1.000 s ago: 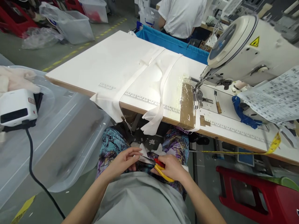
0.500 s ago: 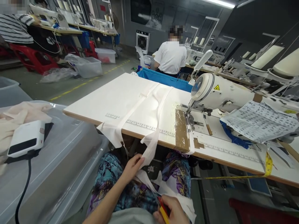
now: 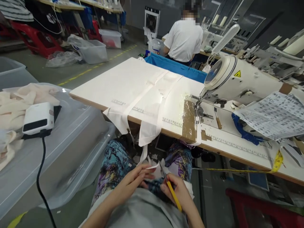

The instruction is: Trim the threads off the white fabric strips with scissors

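Note:
My right hand (image 3: 179,186) is closed around a pair of scissors (image 3: 174,197) with a yellow handle, over my lap. The blades point up and away from me, close to a thin pale fabric strip. My left hand (image 3: 136,177) pinches that fabric strip (image 3: 143,153) just left of the blades; its fingertips are partly blurred. A pale fabric piece (image 3: 150,129) hangs over the table's front edge above my hands, and another fabric piece (image 3: 120,119) drapes beside it. More pale cloth lies on my lap, partly hidden by my right hand.
A white sewing table (image 3: 99,84) spans the front, with a sewing machine (image 3: 251,76) at right. A yellow tape measure (image 3: 277,161) hangs at its edge. Clear plastic bins (image 3: 78,139) stand left, carrying cloth and a white device (image 3: 39,117). A person (image 3: 184,39) sits beyond.
My left hand has moved down and closer to the scissors. The right hand has risen, and the scissors now point up by the strip. The fabric piece it held now hangs from the table edge.

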`<state>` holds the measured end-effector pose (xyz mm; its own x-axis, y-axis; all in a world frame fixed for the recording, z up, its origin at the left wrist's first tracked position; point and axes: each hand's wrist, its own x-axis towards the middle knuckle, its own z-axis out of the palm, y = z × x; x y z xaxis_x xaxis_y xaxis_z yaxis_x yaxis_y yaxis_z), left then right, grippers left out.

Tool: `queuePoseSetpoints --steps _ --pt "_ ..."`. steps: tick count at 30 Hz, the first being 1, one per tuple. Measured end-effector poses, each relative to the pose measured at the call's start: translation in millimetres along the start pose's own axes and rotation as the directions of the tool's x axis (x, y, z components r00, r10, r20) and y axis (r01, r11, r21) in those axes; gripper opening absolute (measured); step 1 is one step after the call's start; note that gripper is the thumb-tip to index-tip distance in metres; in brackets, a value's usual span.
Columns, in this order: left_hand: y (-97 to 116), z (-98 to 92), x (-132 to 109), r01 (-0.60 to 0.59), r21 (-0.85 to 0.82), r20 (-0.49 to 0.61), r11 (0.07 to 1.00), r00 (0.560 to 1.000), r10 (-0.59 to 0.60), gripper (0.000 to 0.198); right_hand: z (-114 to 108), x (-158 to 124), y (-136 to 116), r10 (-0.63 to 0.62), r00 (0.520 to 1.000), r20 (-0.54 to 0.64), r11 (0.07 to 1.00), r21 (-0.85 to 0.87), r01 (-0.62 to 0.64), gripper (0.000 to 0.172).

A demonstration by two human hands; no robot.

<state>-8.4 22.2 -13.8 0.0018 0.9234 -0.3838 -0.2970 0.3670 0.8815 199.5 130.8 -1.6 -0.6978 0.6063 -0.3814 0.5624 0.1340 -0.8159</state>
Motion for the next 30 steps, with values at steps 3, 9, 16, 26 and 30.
queuePoseSetpoints --steps 3,9,16,26,30 --pt "16 5.0 10 -0.039 0.217 -0.084 0.976 0.995 0.058 0.038 -6 -2 -1 0.022 1.000 0.002 0.999 -0.033 -0.022 0.053" --pt "16 1.1 17 -0.085 0.491 -0.224 0.867 0.950 0.220 0.039 -17 -5 5 0.036 0.995 0.093 0.997 -0.074 -0.029 0.051" --pt "21 -0.5 14 0.177 -0.028 -0.028 0.984 0.984 -0.178 0.054 -19 13 -2 0.010 0.948 0.318 0.995 -0.100 0.023 0.056" --pt "11 -11.7 11 0.229 -0.165 -0.005 0.959 0.972 -0.234 0.049 -26 28 -11 0.030 0.907 0.419 0.979 -0.197 0.059 0.056" --pt "12 -12.4 11 0.232 -0.175 -0.028 0.957 0.970 -0.240 0.049 -23 26 -14 0.031 0.936 0.351 0.947 -0.311 0.085 0.057"
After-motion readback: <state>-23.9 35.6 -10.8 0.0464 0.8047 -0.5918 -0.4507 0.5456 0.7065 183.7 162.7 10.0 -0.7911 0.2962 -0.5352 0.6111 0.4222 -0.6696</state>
